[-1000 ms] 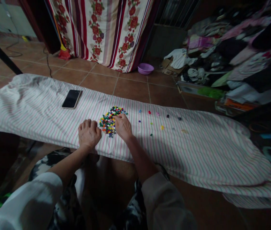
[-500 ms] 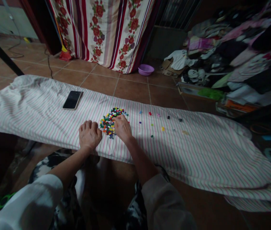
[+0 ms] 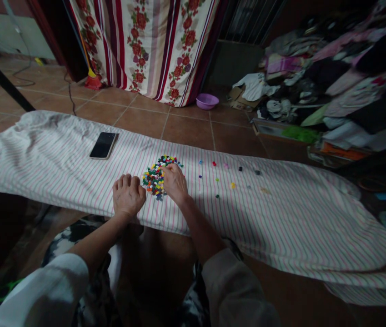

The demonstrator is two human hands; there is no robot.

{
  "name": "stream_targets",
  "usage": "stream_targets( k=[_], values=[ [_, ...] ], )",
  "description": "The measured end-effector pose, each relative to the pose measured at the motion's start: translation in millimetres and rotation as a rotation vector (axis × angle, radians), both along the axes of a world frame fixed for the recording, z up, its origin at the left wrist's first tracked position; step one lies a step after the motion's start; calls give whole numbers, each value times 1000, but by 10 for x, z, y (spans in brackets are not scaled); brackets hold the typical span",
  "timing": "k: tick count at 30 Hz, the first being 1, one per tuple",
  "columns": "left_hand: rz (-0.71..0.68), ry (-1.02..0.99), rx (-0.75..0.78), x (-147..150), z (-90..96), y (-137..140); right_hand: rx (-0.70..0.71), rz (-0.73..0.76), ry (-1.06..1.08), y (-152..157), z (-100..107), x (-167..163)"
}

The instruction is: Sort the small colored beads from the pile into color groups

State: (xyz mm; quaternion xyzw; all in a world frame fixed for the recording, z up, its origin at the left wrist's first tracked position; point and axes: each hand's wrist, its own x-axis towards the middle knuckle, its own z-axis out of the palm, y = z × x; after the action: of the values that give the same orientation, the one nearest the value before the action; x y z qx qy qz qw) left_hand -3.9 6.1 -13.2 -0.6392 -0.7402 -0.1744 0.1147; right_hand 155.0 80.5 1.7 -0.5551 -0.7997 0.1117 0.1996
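Observation:
A heap of small, many-coloured plastic pieces (image 3: pixel 153 179) lies on a striped cloth (image 3: pixel 274 218); they are too small to tell their exact kind. My right hand (image 3: pixel 175 183) reaches into the heap's right side, thumb and forefinger pinched together. Whatever is between those fingertips is hidden. Just left of the heap, my left hand (image 3: pixel 128 195) rests on the cloth with its fingers curled in. Single pieces lie spaced apart to the right, among them a red piece (image 3: pixel 214 164), a yellow piece (image 3: pixel 233 185), a dark green piece (image 3: pixel 217 196) and a black piece (image 3: pixel 240 168).
A phone (image 3: pixel 103 145) lies on the cloth, left of the heap. Beyond the cloth, a purple basin (image 3: pixel 207 101) and a red broom (image 3: pixel 93 81) are on the tiled floor near a flowered curtain (image 3: pixel 158 50). Piled clothes (image 3: pixel 291 68) fill the far right.
The view has shifted very slightly, so the cloth and things on it appear a little lower. Both hands stay in nearly the same places, the right one still pinching at the heap.

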Motion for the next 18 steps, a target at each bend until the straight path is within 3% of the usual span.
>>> stream_targets(
  k=[18],
  values=[
    [-1, 14, 24, 4, -15, 2, 0, -31, -37, 28, -42, -35]
  ],
)
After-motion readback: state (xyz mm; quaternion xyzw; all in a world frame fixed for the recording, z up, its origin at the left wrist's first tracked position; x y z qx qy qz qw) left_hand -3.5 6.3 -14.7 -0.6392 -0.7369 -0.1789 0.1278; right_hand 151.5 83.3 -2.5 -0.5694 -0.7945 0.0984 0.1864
